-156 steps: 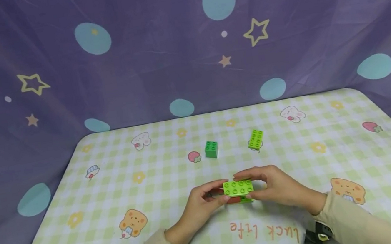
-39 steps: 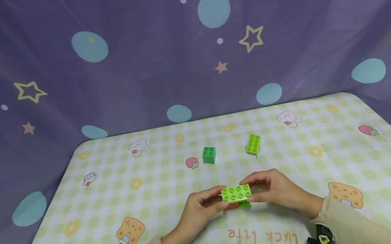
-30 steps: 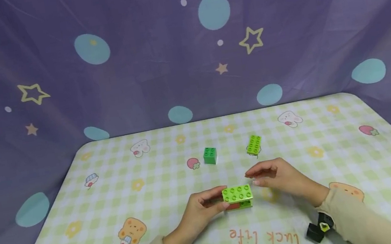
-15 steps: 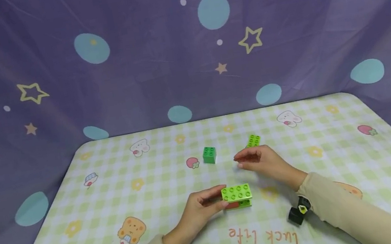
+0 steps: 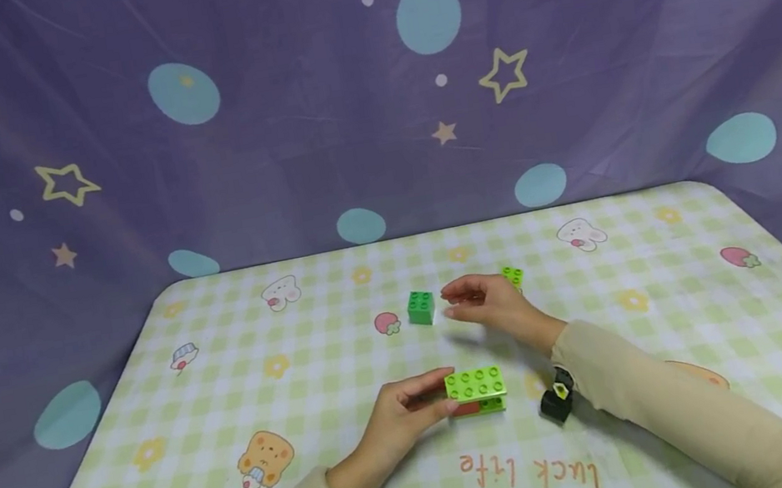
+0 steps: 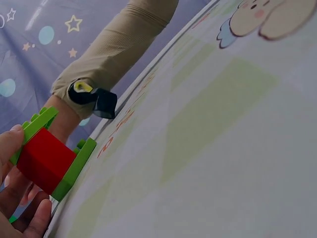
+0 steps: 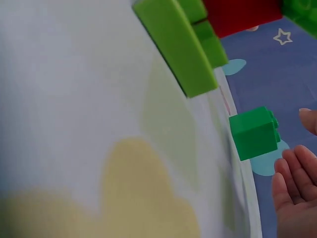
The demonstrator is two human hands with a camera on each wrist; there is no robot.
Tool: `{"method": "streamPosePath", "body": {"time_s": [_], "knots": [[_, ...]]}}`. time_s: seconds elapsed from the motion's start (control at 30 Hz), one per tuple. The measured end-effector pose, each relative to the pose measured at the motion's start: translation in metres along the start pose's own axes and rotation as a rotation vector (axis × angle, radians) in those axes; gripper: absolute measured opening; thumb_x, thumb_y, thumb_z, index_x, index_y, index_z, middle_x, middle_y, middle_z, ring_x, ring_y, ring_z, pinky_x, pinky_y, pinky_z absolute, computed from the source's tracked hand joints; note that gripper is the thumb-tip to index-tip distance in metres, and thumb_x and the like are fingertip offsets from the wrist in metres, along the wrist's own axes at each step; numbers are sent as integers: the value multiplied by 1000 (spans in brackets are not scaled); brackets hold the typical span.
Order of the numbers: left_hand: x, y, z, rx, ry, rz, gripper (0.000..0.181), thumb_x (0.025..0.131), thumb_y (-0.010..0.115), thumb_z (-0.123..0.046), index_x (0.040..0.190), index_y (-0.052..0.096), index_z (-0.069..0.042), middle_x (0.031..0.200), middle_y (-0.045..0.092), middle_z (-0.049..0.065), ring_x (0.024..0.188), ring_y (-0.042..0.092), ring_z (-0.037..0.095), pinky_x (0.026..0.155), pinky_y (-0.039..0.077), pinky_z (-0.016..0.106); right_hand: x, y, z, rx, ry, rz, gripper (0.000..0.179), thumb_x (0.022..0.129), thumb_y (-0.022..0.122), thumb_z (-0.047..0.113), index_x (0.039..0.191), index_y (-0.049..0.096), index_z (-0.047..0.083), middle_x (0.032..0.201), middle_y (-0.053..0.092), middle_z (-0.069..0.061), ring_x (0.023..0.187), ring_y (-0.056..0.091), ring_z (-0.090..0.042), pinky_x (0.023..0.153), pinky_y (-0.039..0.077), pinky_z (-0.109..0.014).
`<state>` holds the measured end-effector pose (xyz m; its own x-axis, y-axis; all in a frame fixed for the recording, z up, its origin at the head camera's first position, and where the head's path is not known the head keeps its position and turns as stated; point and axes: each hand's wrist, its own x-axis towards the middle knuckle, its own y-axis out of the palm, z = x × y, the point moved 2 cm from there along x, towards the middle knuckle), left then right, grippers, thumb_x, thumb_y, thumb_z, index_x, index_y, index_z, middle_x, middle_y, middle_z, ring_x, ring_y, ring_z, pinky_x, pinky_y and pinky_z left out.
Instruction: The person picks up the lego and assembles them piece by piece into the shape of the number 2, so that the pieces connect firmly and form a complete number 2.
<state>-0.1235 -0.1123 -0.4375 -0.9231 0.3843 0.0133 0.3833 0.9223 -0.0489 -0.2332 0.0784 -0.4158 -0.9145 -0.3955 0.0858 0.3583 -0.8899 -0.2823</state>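
Note:
My left hand [image 5: 403, 415] pinches the left end of a toy brick stack [image 5: 475, 384] on the table. In the left wrist view, a red brick [image 6: 43, 161] sits between a light green plate on top and another at the bottom; the right end between the plates is a gap. My right hand [image 5: 491, 302] reaches over the table with nothing in it, its thumb and fingers apart. Just left of its fingertips stands a dark green brick [image 5: 421, 307], not touched. The right wrist view also shows this dark green brick [image 7: 255, 133] apart from the fingers.
A loose light green plate [image 5: 513, 275] lies behind my right hand, which partly hides it. The table has a checked cloth [image 5: 328, 329] with printed pictures. A purple patterned curtain [image 5: 301, 148] hangs behind its far edge.
My right hand has let go of the stack and moved away from me and left, close to the dark green brick. My left hand has stayed on the stack.

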Motion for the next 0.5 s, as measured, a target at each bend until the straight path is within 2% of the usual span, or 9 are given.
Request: {"method": "streamPosePath", "body": {"time_s": [0.27, 0.5], "knots": [[0, -1, -1, -8, 4, 14, 44, 84, 70, -9, 124, 58, 6, 125, 58, 21, 101, 61, 8, 81, 49, 18, 14, 12, -2, 6, -16, 17, 48, 84, 73, 16, 125, 55, -1, 124, 59, -13, 117, 53, -29, 100, 40, -43], [-1, 0, -1, 8, 28, 14, 43, 84, 70, -8, 123, 59, 7, 123, 59, 21, 98, 62, 5, 80, 49, 18, 18, 21, -3, -27, 39, 0, 51, 81, 76, 19, 125, 56, 3, 121, 60, -10, 115, 54, -27, 101, 40, -42]]}}
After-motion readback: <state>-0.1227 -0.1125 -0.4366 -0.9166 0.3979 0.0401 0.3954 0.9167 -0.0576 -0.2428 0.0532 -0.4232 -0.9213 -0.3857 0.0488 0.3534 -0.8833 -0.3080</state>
